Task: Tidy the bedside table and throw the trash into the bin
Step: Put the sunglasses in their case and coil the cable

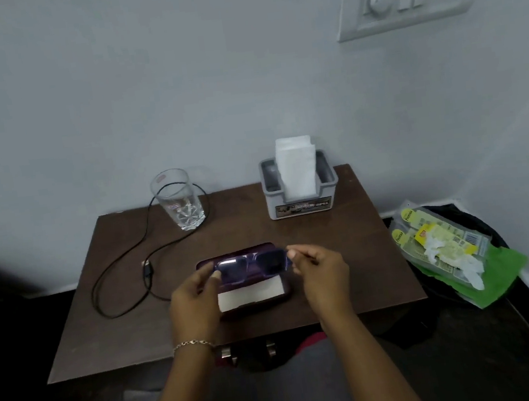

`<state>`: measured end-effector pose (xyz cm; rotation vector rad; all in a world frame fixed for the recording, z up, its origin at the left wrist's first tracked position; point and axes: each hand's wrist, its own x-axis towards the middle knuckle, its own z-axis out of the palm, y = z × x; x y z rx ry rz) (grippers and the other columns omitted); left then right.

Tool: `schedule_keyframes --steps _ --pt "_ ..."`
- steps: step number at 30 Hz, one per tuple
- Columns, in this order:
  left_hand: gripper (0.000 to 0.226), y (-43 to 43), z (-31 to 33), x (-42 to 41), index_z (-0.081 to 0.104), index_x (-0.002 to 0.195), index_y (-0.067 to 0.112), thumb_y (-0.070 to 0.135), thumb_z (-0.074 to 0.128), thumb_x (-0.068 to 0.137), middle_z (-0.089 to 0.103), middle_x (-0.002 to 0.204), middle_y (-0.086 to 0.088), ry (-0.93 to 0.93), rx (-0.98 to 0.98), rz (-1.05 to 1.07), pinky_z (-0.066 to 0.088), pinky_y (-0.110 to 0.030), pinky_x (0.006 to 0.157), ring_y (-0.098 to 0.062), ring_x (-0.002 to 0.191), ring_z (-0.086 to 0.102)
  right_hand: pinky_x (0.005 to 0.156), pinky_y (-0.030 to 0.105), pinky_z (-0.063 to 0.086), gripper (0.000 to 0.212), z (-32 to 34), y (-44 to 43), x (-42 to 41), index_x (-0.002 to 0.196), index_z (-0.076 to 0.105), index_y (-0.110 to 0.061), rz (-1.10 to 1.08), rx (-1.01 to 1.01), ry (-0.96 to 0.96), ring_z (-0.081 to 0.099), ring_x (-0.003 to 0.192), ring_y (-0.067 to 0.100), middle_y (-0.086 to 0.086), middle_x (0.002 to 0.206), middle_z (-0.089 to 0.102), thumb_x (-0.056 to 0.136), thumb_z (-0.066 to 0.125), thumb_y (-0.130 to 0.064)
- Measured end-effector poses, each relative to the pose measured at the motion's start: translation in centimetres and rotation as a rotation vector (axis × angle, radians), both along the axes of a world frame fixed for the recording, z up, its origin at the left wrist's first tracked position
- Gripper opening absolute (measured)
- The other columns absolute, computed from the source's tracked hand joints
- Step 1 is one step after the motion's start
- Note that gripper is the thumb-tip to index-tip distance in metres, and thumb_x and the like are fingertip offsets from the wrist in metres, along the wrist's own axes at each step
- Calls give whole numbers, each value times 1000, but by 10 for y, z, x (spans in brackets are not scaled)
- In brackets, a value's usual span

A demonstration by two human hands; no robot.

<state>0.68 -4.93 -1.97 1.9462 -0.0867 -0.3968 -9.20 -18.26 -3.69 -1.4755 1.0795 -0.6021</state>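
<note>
Head view, single entry.

- Sunglasses (251, 265): dark, tinted lenses, held level just above the case. The left hand (195, 295) pinches one end and the right hand (322, 273) pinches the other, probably so the frame goes in flat without touching the lenses.
- Case (253, 309): maroon, lid open, pale cloth inside. It sits at the front centre of the worktop (330, 259), directly under the sunglasses.
- Glass (178, 201): clear, upright, at the back left.
- Cable (120, 258): black, looped loosely around the glass and across the left side; not yet coiled.
- Tissue holder (300, 192): grey, at the back right, with a white sheet standing up.
- Bin (457, 210): black-lined, on the floor just right of the worktop. It holds wrappers (441, 238) and crumpled tissue, so the trash step appears done.
</note>
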Motion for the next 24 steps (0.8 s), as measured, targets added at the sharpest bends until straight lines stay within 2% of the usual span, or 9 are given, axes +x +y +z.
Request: schedule_keyframes --steps 2,4,6,8,12,16,19,21,24 --pt "20 16 -8 8 70 103 12 14 63 84 69 96 -9 12 45 10 51 -40 86 -26 93 64 77 21 53 13 -4 9 5 97 72 -16 56 -37 42 66 84 12 2 97 70 88 62 -16" --pt "13 25 -15 11 72 94 15 15 66 82 70 87 -8 45 61 13 51 -30 73 -19 76 63 66 3 44 13 -7 15 6 95 73 -12 82 -104 77 62 78 9 4 94 69 88 62 -13" --pt "7 29 -22 12 71 85 20 16 68 81 68 74 -3 84 59 9 45 -25 60 -14 58 55 61 -3 39 14 -9 19 6 95 73 -7 92 -152 109 58 75 9 8 94 70 87 62 -9" --pt "9 30 -28 14 70 77 25 15 70 78 67 68 1 108 43 19 49 -28 65 -17 56 55 61 -4 37 15 -11 20 5 96 73 -4 107 -187 143 57 75 10 11 95 70 86 62 -6" --pt "22 31 -38 17 66 65 33 13 74 73 69 69 -1 85 82 18 51 -35 79 -21 69 62 63 -5 34 13 -15 21 6 92 73 -2 147 -243 187 56 76 13 14 96 69 85 63 -5" --pt "6 31 -40 18 73 73 23 17 75 72 71 75 -5 47 134 40 47 -27 74 -23 79 65 63 -1 34 14 -18 20 5 94 74 -6 202 -271 250 54 76 12 11 98 66 85 63 -6" --pt "3 33 -37 17 75 76 16 15 74 73 72 76 -7 0 176 45 45 -26 71 -23 77 65 71 14 37 16 -19 21 4 98 72 -10 253 -255 294 55 81 14 9 101 63 87 60 -9" --pt "3 33 -36 16 75 73 13 12 73 74 72 78 -10 -28 193 43 44 -26 71 -24 75 64 72 18 37 15 -20 21 3 96 72 -10 274 -247 292 56 82 15 9 99 63 87 60 -10" --pt "15 33 -42 19 70 65 24 13 72 74 71 75 -8 20 169 64 53 -36 75 -27 75 65 66 16 38 13 -19 21 2 93 72 -11 293 -216 282 56 81 13 4 95 64 88 59 -11"
